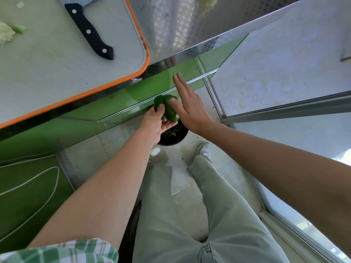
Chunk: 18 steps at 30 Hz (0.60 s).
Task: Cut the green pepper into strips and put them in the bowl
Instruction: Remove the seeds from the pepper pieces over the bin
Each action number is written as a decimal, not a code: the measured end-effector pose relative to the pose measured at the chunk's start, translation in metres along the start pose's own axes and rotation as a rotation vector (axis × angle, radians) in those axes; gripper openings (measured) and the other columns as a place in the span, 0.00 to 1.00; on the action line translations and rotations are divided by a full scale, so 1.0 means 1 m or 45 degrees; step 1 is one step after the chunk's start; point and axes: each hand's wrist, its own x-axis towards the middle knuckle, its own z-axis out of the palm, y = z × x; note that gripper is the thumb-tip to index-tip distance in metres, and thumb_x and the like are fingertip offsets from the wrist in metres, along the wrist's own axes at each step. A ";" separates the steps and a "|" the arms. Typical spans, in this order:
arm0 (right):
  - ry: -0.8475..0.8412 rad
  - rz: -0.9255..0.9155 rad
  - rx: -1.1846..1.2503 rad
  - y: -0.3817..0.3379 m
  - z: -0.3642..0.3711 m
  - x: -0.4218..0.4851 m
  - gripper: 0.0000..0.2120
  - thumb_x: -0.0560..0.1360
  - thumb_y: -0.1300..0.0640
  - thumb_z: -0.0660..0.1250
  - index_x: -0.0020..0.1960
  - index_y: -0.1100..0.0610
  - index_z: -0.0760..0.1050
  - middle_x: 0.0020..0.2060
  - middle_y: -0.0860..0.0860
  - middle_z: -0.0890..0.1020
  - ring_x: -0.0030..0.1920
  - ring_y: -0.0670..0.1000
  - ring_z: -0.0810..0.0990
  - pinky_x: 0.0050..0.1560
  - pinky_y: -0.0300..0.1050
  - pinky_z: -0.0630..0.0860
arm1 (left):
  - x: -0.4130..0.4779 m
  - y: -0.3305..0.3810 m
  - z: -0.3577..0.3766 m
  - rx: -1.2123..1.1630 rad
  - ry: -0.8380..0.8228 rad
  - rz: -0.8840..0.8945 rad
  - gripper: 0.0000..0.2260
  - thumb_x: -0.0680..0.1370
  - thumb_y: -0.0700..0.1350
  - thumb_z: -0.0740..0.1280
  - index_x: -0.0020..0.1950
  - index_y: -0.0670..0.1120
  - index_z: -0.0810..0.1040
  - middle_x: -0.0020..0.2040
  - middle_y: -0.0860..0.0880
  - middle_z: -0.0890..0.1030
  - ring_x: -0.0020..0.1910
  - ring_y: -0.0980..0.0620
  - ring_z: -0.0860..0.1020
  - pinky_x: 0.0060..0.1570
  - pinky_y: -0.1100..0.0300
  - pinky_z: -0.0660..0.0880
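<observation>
While the left grip (154,124) clamps the green pepper (169,111) over a bin (174,138), probably to shed seeds, the right grip (190,109) hovers flat, fingers straight.

the black-handled steel knife (89,32) loses most of its blade past the top edge. the pale chopped vegetable heap (5,35) on the white, orange-rimmed cutting board (57,63) is cut by the left edge. the left hand (153,124) and glossy green bell pepper (169,109) hide much of the round black container (174,136) on the floor.
</observation>
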 end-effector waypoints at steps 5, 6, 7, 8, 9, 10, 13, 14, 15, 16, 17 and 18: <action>-0.085 -0.025 -0.059 0.000 0.003 -0.004 0.31 0.79 0.43 0.47 0.78 0.56 0.51 0.78 0.52 0.53 0.76 0.51 0.54 0.75 0.54 0.54 | -0.001 -0.003 -0.002 0.016 0.008 0.014 0.14 0.83 0.44 0.59 0.66 0.40 0.72 0.55 0.43 0.79 0.50 0.47 0.80 0.42 0.54 0.82; -0.037 -0.018 -0.034 0.000 0.003 -0.003 0.30 0.80 0.44 0.48 0.78 0.55 0.51 0.78 0.52 0.52 0.77 0.51 0.54 0.75 0.54 0.53 | -0.001 -0.003 -0.002 0.010 0.007 0.019 0.14 0.83 0.44 0.59 0.67 0.40 0.71 0.55 0.43 0.79 0.50 0.47 0.80 0.42 0.54 0.82; -0.064 -0.019 -0.046 -0.001 0.003 -0.003 0.30 0.79 0.44 0.47 0.78 0.55 0.53 0.78 0.52 0.53 0.77 0.51 0.54 0.75 0.54 0.54 | -0.001 -0.003 -0.002 0.017 0.006 0.023 0.14 0.83 0.44 0.59 0.67 0.40 0.71 0.54 0.43 0.79 0.50 0.47 0.80 0.42 0.54 0.81; -0.142 -0.028 -0.091 -0.002 0.003 -0.003 0.31 0.78 0.43 0.46 0.78 0.55 0.55 0.78 0.52 0.54 0.76 0.52 0.55 0.75 0.55 0.54 | -0.001 -0.004 -0.002 0.030 0.008 0.026 0.14 0.83 0.44 0.59 0.67 0.40 0.71 0.55 0.43 0.79 0.50 0.47 0.80 0.41 0.55 0.81; -0.205 -0.044 -0.132 -0.002 0.003 -0.004 0.31 0.78 0.42 0.46 0.77 0.55 0.57 0.77 0.52 0.55 0.76 0.52 0.56 0.74 0.56 0.55 | -0.001 -0.005 -0.002 0.039 0.011 0.030 0.14 0.83 0.44 0.59 0.67 0.40 0.71 0.56 0.43 0.79 0.51 0.47 0.80 0.41 0.55 0.81; -0.199 -0.056 -0.135 -0.002 0.003 -0.005 0.31 0.78 0.42 0.46 0.77 0.55 0.56 0.77 0.52 0.55 0.76 0.52 0.57 0.74 0.56 0.55 | -0.001 -0.005 -0.003 0.037 0.012 0.033 0.14 0.83 0.44 0.59 0.67 0.40 0.71 0.57 0.42 0.79 0.51 0.47 0.80 0.42 0.54 0.81; -0.032 -0.048 -0.041 -0.003 0.002 -0.006 0.29 0.80 0.45 0.49 0.78 0.54 0.54 0.78 0.52 0.53 0.76 0.51 0.56 0.73 0.53 0.55 | -0.001 -0.006 -0.003 0.016 0.012 0.035 0.13 0.83 0.44 0.60 0.65 0.40 0.72 0.60 0.41 0.78 0.51 0.47 0.80 0.46 0.51 0.81; -0.070 -0.045 -0.054 -0.003 0.002 -0.005 0.29 0.79 0.45 0.49 0.77 0.54 0.56 0.77 0.52 0.55 0.76 0.52 0.57 0.73 0.53 0.56 | -0.002 -0.006 -0.003 0.022 0.015 0.035 0.13 0.83 0.44 0.60 0.65 0.41 0.72 0.60 0.41 0.78 0.50 0.47 0.80 0.45 0.52 0.81; -0.142 -0.043 -0.086 -0.004 0.001 -0.005 0.29 0.78 0.44 0.48 0.76 0.54 0.59 0.77 0.52 0.57 0.75 0.52 0.59 0.73 0.55 0.57 | -0.002 -0.006 -0.003 0.027 0.020 0.037 0.13 0.83 0.44 0.59 0.66 0.41 0.72 0.60 0.41 0.78 0.50 0.48 0.80 0.43 0.53 0.82; -0.191 -0.041 -0.107 -0.005 0.001 -0.006 0.30 0.78 0.43 0.47 0.76 0.54 0.61 0.76 0.52 0.59 0.75 0.53 0.60 0.73 0.56 0.58 | -0.002 -0.006 -0.002 0.025 0.024 0.038 0.13 0.83 0.44 0.59 0.66 0.41 0.72 0.60 0.41 0.78 0.49 0.48 0.80 0.42 0.54 0.82; -0.179 -0.041 -0.100 -0.006 0.001 -0.007 0.30 0.78 0.43 0.48 0.76 0.55 0.61 0.76 0.52 0.59 0.74 0.53 0.60 0.73 0.56 0.58 | -0.003 -0.006 -0.002 0.014 0.026 0.038 0.13 0.83 0.44 0.59 0.65 0.41 0.72 0.60 0.41 0.78 0.49 0.48 0.80 0.41 0.54 0.82; -0.119 -0.038 -0.071 -0.006 0.001 -0.008 0.29 0.78 0.44 0.49 0.76 0.55 0.60 0.76 0.53 0.59 0.74 0.53 0.60 0.73 0.56 0.58 | -0.003 -0.005 -0.002 -0.002 0.024 0.036 0.12 0.83 0.44 0.60 0.64 0.41 0.73 0.60 0.41 0.78 0.49 0.48 0.80 0.41 0.54 0.82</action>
